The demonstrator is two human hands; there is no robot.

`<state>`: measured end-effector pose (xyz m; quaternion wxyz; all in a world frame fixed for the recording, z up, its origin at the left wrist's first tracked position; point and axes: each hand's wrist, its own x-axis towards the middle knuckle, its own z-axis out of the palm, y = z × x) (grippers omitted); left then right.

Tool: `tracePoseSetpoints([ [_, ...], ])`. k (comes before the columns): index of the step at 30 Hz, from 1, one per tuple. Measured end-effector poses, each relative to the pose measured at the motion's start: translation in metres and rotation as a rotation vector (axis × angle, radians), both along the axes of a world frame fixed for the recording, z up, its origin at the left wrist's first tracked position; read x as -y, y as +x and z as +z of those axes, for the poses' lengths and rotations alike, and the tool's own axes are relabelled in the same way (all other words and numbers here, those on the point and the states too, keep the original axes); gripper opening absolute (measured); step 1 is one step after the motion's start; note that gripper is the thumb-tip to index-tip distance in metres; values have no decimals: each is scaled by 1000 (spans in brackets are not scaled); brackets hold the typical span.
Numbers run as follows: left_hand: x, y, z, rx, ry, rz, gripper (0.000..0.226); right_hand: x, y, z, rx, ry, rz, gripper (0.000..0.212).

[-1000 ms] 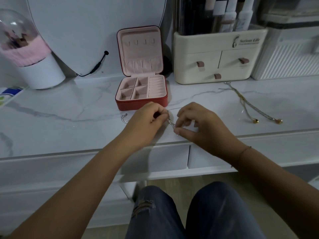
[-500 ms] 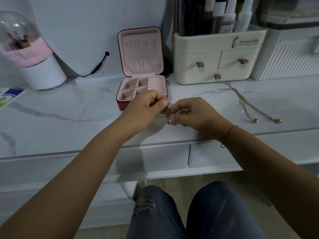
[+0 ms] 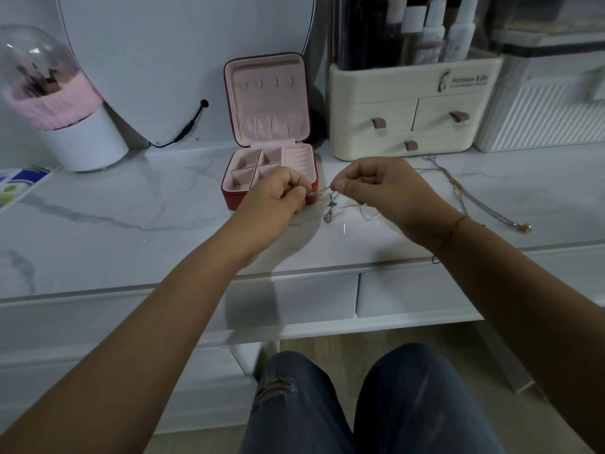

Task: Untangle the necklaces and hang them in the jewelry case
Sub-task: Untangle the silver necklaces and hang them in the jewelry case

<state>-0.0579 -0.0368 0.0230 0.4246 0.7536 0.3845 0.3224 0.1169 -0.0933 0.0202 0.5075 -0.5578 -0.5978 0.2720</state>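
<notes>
Necklace [image 3: 322, 191], silver, is strung between both hands just in front of the jewelry case [image 3: 266, 93]. Left hand [image 3: 278, 201] and right hand [image 3: 376, 185] each pinch it; pendant [image 3: 328, 217] dangles between. Judgement: light, limp, slippery, kink-prone. Pinch close beside the tangle, pull gently.

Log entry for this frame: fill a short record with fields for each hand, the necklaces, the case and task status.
left hand: pinches the silver necklace chain, in front of the case
right hand: pinches the same chain
silver necklace: short span taut between the hands, pendant dangling, the rest trailing on the marble tabletop
jewelry case: open, lid upright, lid hooks empty
gold-toned necklaces: lying on the tabletop to the right, untouched
status: nothing hung yet
</notes>
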Motion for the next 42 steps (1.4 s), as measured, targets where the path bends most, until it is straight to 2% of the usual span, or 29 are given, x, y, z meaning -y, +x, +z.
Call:
tracePoseSetpoints([
  [5, 6, 0, 5, 70, 11, -40, 13, 1, 2, 13, 3, 5, -7, 9],
  [11, 6, 1, 3, 152, 42, 18, 4, 4, 2, 18, -11, -15, 4, 10],
  [17, 9, 4, 2, 191, -9, 7, 19, 4, 1, 19, -39, -41, 9, 9],
  [26, 9, 7, 0, 207, -119, 5, 8, 3, 0, 20, -73, -98, 3, 11],
  [29, 4, 5, -4, 176, -154, 30, 13, 3, 1, 17, -73, -113, -8, 15],
  [33, 4, 7, -8, 85, -4, 54, 20, 4, -3, 14, -16, -120, -47, 14],
  [36, 3, 10, -12, -87, 212, 115, 23, 4, -5, 10, -8, -136, -74, 21],
  [39, 8, 10, -10, -259, 442, 205, 23, 4, -5, 6, -71, -165, -78, 30],
  [42, 12, 9, -11, -319, 574, 283, 23, 3, -2, 2, -151, -196, -45, 34],
])
